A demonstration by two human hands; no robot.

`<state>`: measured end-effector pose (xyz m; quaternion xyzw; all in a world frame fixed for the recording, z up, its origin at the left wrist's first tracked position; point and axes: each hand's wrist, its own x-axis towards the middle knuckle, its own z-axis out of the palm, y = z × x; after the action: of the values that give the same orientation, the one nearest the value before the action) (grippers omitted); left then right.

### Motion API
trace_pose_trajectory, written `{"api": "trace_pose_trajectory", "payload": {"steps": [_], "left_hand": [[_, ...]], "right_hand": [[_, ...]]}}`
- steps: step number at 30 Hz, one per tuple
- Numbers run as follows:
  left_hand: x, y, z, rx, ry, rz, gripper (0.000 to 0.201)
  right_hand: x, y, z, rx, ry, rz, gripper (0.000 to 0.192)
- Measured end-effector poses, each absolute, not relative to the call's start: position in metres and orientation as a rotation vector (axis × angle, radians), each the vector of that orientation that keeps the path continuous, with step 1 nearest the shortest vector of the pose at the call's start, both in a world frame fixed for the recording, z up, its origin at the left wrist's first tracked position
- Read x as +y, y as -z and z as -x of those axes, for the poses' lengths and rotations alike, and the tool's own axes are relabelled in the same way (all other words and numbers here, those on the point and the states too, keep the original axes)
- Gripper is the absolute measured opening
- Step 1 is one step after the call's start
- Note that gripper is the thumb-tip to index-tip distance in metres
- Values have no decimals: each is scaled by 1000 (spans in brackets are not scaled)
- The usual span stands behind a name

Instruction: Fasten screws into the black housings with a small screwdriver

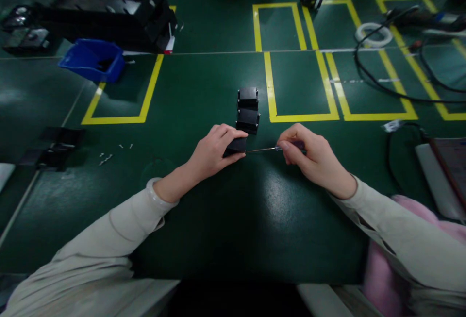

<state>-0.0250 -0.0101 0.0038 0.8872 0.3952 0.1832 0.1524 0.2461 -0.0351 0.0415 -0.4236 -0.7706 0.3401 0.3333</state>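
Green desk (204, 79) carries everything: left hand (213, 154) grips a black box (236, 146) to steady it, right hand (309, 157) pinches a screwdriver (262, 150) at its 3 o'clock side.

No writing, label, brand or number is showing clearly enough to read anywhere in this view. The only markings are the yellow tape outlines (298, 84) lying on the green table (204, 89), and they are forming plain rectangles with no letters or figures in them. The small black boxes (248, 110) are showing bare dark faces, the blue bin (92, 59) is carrying no visible print, and the dark trays (109, 6) at the far left are sitting too dim and blurred for anything on them to be made out.
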Motion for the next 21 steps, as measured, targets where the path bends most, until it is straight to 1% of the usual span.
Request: {"api": "trace_pose_trajectory", "payload": {"steps": [3,6,9,13,17,21], "left_hand": [[-10,-5,25,1132,-522,-2548,40],[-10,-5,25,1136,-518,-2543,40],[-10,-5,25,1139,-523,-2542,39],[-11,-5,25,1139,-528,-2544,40],[-10,-4,25,1143,-527,-2546,40],[-10,-3,26,1130,-541,-2550,41]], "right_hand": [[-35,-40,-247,-2008,-890,1098,4],[-36,-40,-247,-2003,-876,1093,12],[-36,-41,-247,-2023,-882,1097,6],[-36,-42,-247,-2032,-881,1096,5],[-37,-42,-246,-2026,-851,1096,12],[-37,-42,-247,-2042,-865,1085,5]]}}
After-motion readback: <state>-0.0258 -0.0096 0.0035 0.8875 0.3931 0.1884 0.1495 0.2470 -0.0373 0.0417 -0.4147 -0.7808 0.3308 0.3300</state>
